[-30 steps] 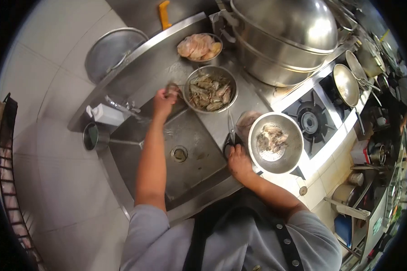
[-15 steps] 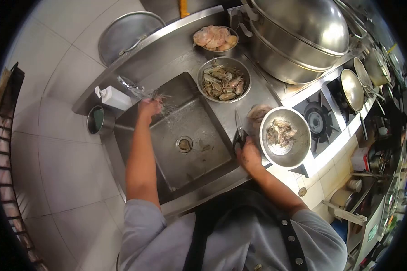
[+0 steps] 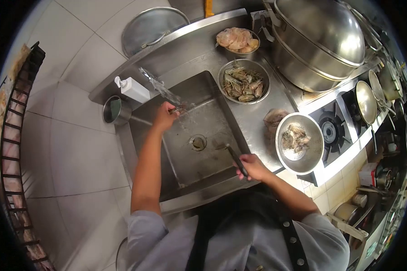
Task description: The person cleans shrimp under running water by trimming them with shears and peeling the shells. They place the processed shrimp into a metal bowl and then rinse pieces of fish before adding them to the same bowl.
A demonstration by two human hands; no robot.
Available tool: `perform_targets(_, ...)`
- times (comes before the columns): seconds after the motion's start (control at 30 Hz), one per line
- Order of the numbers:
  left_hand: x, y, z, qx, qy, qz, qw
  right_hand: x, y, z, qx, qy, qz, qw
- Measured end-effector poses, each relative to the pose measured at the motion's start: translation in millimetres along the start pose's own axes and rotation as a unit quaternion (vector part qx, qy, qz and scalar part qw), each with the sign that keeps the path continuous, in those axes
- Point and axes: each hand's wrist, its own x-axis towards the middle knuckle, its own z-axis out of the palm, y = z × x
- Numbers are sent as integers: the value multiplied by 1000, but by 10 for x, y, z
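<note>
Here: left hand [image 3: 164, 117] pinches shrimp [image 3: 178, 109] under tap [image 3: 151, 79], over sink [image 3: 212, 118] so runoff drains; right hand [image 3: 255, 166] wrapped round scissors [image 3: 235, 158], blades low over sink, bowl [image 3: 310, 158] just beside for reach.

Soap dispenser [image 3: 133, 89] just beside steel pot [image 3: 115, 110]; pan lid [image 3: 153, 27] against wall; domed steamer [image 3: 319, 43] above gas burner [image 3: 332, 128].
</note>
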Motion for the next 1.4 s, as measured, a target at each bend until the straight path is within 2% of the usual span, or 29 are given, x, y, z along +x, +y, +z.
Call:
perform_targets(0.03,-97,106,19,35,1,69,997,120,-46,60,1,-1,0,1000)
perform_targets(0.1,-367,440,39,17,-21,70,997,402,-105,155,-16,-119,-21,993)
perform_targets(0.2,-636,630,90,4,-66,64,996,545,-332,255,-21,-165,-44,985)
perform_targets(0.33,-848,785,24,36,-146,17,988,673,-434,248,-76,-202,-10,976)
perform_targets(0.37,-865,730,28,35,-142,14,989,701,-419,252,-67,-192,-9,979)
perform_targets(0.43,-895,612,47,23,-114,108,987,715,-447,250,-82,-182,-12,980)
perform_targets(0.47,-904,554,42,23,-112,106,988,718,-457,248,-94,-167,-16,981)
perform_targets(0.6,-929,500,18,51,-132,102,985,702,-361,293,25,-167,-38,985)
perform_targets(0.67,-940,481,28,60,-140,101,983,707,-288,348,26,-151,-32,988)
perform_targets(0.73,-942,401,72,12,-165,70,984,735,-200,381,26,-134,-27,990)
perform_targets(0.83,-942,295,93,11,-159,34,987,704,-95,383,26,-130,-60,989)
perform_targets(0.93,-937,138,137,-52,-113,40,991,645,-53,304,23,-166,-30,985)
perform_targets(1.0,-977,151,132,-47,-137,35,989,682,24,307,59,-259,13,964)
perform_targets(1.07,-1013,226,159,-40,-161,30,986,727,22,307,26,-270,7,962)
perform_targets(1.13,-1034,220,212,-149,-207,26,967,705,-30,345,29,-237,3,971)
perform_targets(1.17,-1036,207,203,-148,-207,26,967,713,-14,349,30,-237,3,971)
perform_targets(1.23,-1033,248,147,-56,-180,23,982,726,-12,357,38,-172,-36,984)
perform_targets(1.4,-1048,147,211,-107,-157,28,981,640,13,468,87,-144,-42,985)
